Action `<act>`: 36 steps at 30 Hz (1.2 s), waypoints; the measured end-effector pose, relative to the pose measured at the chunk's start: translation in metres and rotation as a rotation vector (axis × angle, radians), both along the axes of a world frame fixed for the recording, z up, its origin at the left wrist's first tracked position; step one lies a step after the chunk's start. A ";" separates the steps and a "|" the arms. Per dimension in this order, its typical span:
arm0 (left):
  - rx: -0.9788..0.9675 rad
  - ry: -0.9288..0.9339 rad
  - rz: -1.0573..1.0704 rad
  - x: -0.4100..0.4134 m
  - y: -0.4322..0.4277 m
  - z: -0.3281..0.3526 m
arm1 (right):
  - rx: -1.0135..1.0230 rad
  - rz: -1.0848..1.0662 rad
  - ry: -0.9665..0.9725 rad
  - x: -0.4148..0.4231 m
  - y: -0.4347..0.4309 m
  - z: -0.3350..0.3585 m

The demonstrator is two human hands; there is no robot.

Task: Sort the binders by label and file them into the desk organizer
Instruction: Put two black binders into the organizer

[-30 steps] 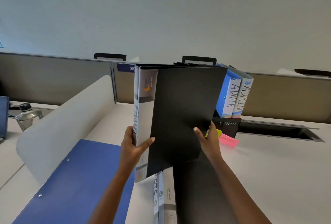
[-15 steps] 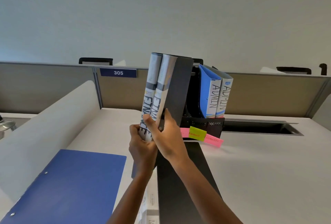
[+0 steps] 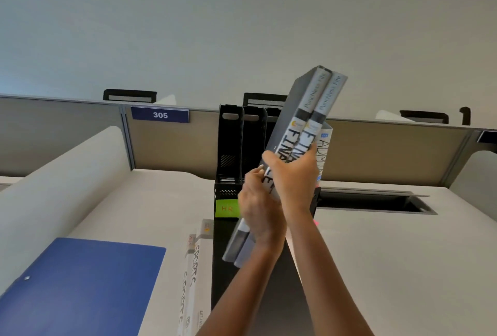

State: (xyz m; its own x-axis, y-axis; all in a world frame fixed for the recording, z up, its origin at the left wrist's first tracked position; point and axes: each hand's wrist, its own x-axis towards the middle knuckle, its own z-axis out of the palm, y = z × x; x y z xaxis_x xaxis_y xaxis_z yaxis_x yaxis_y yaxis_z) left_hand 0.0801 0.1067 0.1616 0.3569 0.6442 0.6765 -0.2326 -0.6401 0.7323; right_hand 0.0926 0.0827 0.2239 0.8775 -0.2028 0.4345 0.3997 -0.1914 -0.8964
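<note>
White desk (image 3: 376, 268) carries black organizer (image 3: 228, 147), blue folder (image 3: 80, 287), SPORTS binders (image 3: 192, 282).

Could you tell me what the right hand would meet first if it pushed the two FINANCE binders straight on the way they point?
Probably the ADMIN binder standing in the desk organizer, just beyond the right hand and FINANCE binders; depth is unclear.

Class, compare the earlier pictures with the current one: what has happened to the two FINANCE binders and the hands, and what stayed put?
The two FINANCE binders, upright half a second ago, now tilt with their tops to the right, in front of the organizer. The left hand and right hand still grip them together. The ADMIN binder remains filed, and the blue folder and SPORTS binders still lie on the desk.
</note>
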 end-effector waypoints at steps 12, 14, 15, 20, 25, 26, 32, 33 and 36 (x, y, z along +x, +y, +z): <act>0.286 -0.143 -0.104 0.050 -0.037 0.013 | 0.161 -0.116 -0.271 0.042 -0.044 0.026; 0.277 -0.135 -0.220 0.048 -0.034 0.013 | 0.190 -0.117 -0.325 0.046 -0.048 0.027; 0.282 -0.113 -0.243 0.048 -0.031 0.010 | 0.208 -0.122 -0.347 0.048 -0.049 0.027; 0.167 0.195 -0.407 0.063 -0.010 -0.013 | 0.225 -0.117 -0.415 0.065 -0.039 0.025; 0.066 0.318 -0.581 0.081 -0.003 -0.013 | 0.140 -0.105 -0.446 0.087 -0.030 0.018; 0.058 0.319 -0.584 0.085 -0.004 -0.014 | 0.136 -0.107 -0.443 0.092 -0.030 0.017; -0.008 0.336 -0.584 0.112 -0.002 -0.025 | 0.098 -0.112 -0.429 0.122 -0.025 0.007; -0.017 0.337 -0.586 0.117 0.000 -0.027 | 0.092 -0.113 -0.424 0.127 -0.023 0.006; -0.005 0.349 -0.584 0.132 0.006 -0.029 | 0.080 -0.123 -0.418 0.141 -0.016 0.005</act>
State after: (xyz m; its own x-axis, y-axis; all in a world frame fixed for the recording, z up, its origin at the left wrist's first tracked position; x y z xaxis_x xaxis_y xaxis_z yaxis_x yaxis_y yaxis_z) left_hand 0.2121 0.1125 0.1325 0.8438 0.2826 0.4562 -0.2887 -0.4775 0.8299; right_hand 0.2336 0.0668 0.2284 0.5966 -0.3420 0.7260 0.7100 -0.1968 -0.6762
